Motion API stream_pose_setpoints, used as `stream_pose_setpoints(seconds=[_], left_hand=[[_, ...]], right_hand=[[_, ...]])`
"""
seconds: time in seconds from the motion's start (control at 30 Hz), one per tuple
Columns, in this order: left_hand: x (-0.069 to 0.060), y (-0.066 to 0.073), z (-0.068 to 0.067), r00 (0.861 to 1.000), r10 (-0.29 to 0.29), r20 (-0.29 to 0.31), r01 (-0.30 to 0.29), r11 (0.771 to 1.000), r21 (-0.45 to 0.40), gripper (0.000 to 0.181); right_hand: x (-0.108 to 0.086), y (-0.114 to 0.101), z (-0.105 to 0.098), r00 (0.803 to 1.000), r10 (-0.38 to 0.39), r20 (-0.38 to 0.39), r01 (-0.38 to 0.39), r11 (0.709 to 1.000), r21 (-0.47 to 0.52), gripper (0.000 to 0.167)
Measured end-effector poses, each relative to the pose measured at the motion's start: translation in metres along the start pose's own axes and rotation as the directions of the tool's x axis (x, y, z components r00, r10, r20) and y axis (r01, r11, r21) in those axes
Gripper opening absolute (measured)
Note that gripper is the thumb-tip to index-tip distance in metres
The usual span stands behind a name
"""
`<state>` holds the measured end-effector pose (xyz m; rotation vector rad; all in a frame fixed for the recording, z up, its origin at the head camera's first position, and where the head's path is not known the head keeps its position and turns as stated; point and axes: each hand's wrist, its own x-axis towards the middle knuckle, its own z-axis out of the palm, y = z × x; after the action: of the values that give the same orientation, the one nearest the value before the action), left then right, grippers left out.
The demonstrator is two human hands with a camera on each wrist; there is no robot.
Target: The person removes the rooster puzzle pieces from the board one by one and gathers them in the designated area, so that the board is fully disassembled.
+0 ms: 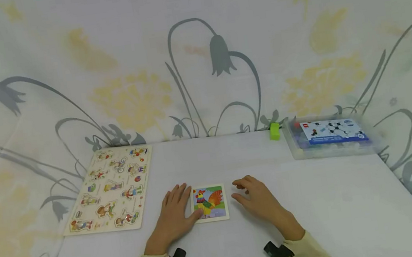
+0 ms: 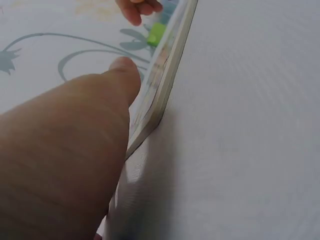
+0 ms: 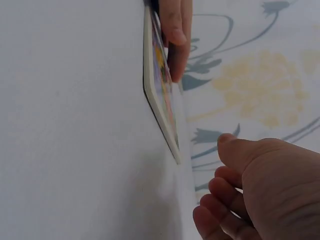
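A small square rooster puzzle (image 1: 212, 202) with a pale frame lies flat on the white table. My left hand (image 1: 177, 211) rests at its left side, fingers extended, with the thumb over the picture's lower left corner. The left wrist view shows that thumb (image 2: 122, 80) by the puzzle's pale edge (image 2: 167, 85). To the right of the puzzle, apart from it, my right hand (image 1: 257, 198) hovers with loosely bent fingers and nothing in them. In the right wrist view the right hand (image 3: 250, 190) is beside the puzzle's near edge (image 3: 157, 100).
A large wooden board (image 1: 108, 190) with figure pieces lies at the left. A bright green block (image 1: 274, 131) stands at the back, beside a clear plastic box (image 1: 332, 152) with a blue and white label. Flowered cloth (image 1: 196, 59) hangs behind the table (image 1: 359, 203).
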<state>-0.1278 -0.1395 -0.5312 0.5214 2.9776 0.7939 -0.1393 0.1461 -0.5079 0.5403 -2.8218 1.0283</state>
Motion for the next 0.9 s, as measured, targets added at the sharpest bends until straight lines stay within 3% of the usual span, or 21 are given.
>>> stream_pose_setpoints(seconds=[0.33,0.53,0.8,0.9], left_hand=[[0.005,-0.003,0.003,0.996,0.023,-0.085,-0.018,0.998,0.066,0.074],[0.001,-0.001,0.01,0.997,0.025,-0.073,-0.018,0.995,0.098,0.072],[0.001,-0.002,0.007,0.993,0.042,-0.113,-0.026,0.99,0.136,0.071],[0.003,-0.002,0.007,0.993,0.041,-0.115,-0.027,0.992,0.122,0.071]], right_hand=[[0.027,-0.016,0.025,0.992,-0.099,0.079,0.09,0.989,0.116,0.025],[0.033,-0.019,0.041,0.989,-0.104,0.108,0.091,0.989,0.112,0.024],[0.047,-0.034,0.058,0.973,-0.125,0.193,0.114,0.991,0.067,0.03],[0.053,-0.038,0.059,0.972,-0.099,0.211,0.09,0.994,0.055,0.03]])
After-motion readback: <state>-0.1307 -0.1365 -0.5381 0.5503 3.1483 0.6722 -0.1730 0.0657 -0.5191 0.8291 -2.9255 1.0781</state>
